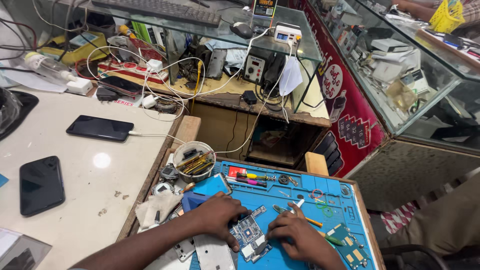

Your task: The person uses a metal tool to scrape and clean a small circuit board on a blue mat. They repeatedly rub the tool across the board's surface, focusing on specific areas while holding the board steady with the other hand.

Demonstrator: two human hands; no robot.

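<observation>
**Small board pinned between two hands on the blue mat**

Lower centre of the frame: left hand (217, 215) curled over the left edge of a small circuit board (248, 234), fingertips clamping it flat against the blue work mat (300, 187). Right hand (295, 235) bunched at the board's right edge, fingers bent inward and touching it; impossible to tell whether a fine tool sits pinched in them. Board lying flat, slightly askew, between both hands.

By the look of it, close work on the bare board's face, mid-step. Calls next for a steady hold from the left and a light, exact touch from the right, given the small, densely packed parts.

Board: thin, rigid, bluish with square metal shields and pale patches. Mat: matte, rubbery, moulded with shallow trays and ridges. Just below the left hand, a flat white phone frame (212, 252). To the right, green circuit boards (350, 247) with gold pads. Above the hands, a phone with a blue face (212, 185) and a round metal cup (194, 161) bristling with slim tools. At the left, a crumpled grey cloth (157, 207), then a pale, speckled counter (100, 165) bearing two glossy black phones (41, 184). Along the top of the frame, a glass shelf (300, 47) under a dark keyboard (160, 10), white cables tangled beneath.
</observation>
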